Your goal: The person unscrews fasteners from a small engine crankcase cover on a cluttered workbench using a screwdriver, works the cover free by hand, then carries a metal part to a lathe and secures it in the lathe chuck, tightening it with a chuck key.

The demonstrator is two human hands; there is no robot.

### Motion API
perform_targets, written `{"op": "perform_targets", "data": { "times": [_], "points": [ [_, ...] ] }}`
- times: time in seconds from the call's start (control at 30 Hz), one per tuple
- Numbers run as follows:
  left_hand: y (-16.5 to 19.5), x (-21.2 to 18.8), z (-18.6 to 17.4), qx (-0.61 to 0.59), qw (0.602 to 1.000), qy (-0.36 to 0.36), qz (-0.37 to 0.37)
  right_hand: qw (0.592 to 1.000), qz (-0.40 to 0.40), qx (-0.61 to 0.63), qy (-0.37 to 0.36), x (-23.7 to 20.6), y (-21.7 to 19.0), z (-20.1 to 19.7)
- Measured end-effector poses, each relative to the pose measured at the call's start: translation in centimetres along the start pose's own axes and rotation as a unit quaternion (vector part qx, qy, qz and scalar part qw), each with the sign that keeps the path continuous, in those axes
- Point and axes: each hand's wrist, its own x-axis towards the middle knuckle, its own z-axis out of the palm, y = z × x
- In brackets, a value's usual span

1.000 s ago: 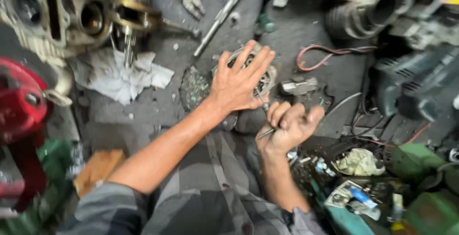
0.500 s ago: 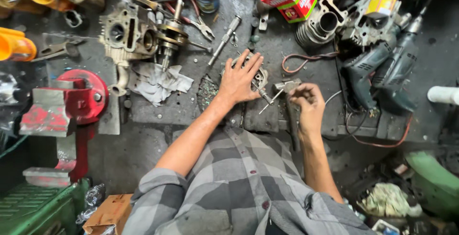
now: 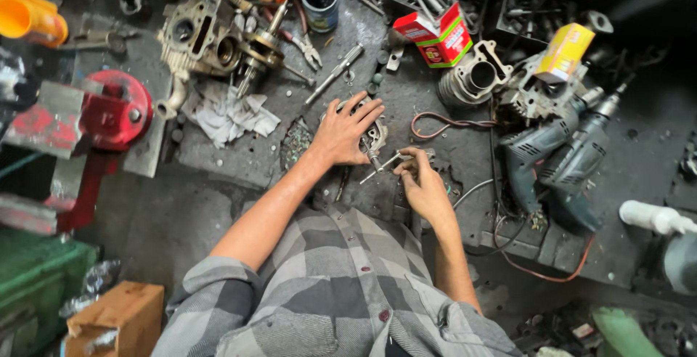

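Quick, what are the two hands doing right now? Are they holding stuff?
Left hand: open, fingers spread, pressing flat on a round metal engine part.
Right hand: closed, gripping a thin metal tool that points at that part.

Left hand (image 3: 341, 133) flat on metal engine part (image 3: 375, 136), right hand (image 3: 421, 183) gripping thin tool (image 3: 382, 167).

A bare strip of grey bench (image 3: 218, 212) lies open left of the left hand (image 3: 341, 136), hemmed by the crumpled white rag (image 3: 229, 114), while two grey-blue power drills (image 3: 559, 154) crowd the right.
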Motion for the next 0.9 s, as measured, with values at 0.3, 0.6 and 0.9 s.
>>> {"op": "perform_targets", "data": {
  "times": [0.3, 0.6, 0.9],
  "points": [
    [0.3, 0.0, 0.0, 0.029, 0.999, -0.019, -0.01, 0.998, 0.022, -0.024, -0.055, -0.1, 0.1, -3.2],
    [0.5, 0.2, 0.6, 0.018, 1.0, 0.014, 0.007, 0.988, -0.035, -0.139, -0.059, -0.3, 0.9, -4.0],
    [0.3, 0.5, 0.4, 0.0, 1.0, -0.021, 0.015, 0.956, 0.01, -0.275, 0.104, -3.1, -4.9, -2.1]
  ]
}}
